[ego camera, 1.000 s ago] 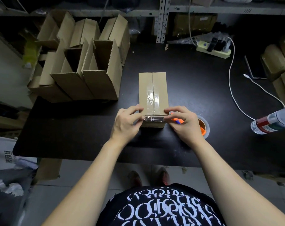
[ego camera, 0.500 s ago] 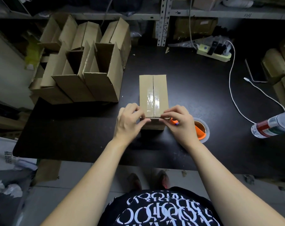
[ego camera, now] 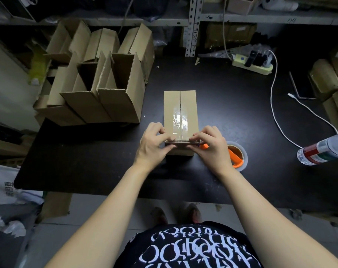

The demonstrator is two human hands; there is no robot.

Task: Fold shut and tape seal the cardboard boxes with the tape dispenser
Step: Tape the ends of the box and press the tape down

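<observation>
Head view looks down on a black table [ego camera: 232,105] that fills the middle of the frame, with metal shelving [ego camera: 191,26] across the top. A cluster of open boxes [ego camera: 98,82] stands at upper left. At centre lies the closed box [ego camera: 180,113], its long axis running from the lower middle toward the top of the frame, clear tape [ego camera: 180,122] along its centre seam. Both hands meet at its near edge: the left hand [ego camera: 154,146] pinches the tape end at the left corner, fingers curled, and the right hand [ego camera: 212,147] pinches it at the right corner. Just right of that hand sits the orange tape dispenser [ego camera: 236,156] with its roll. A bottle [ego camera: 323,149] lies at the right edge, and a power strip [ego camera: 253,63] at upper right.
</observation>
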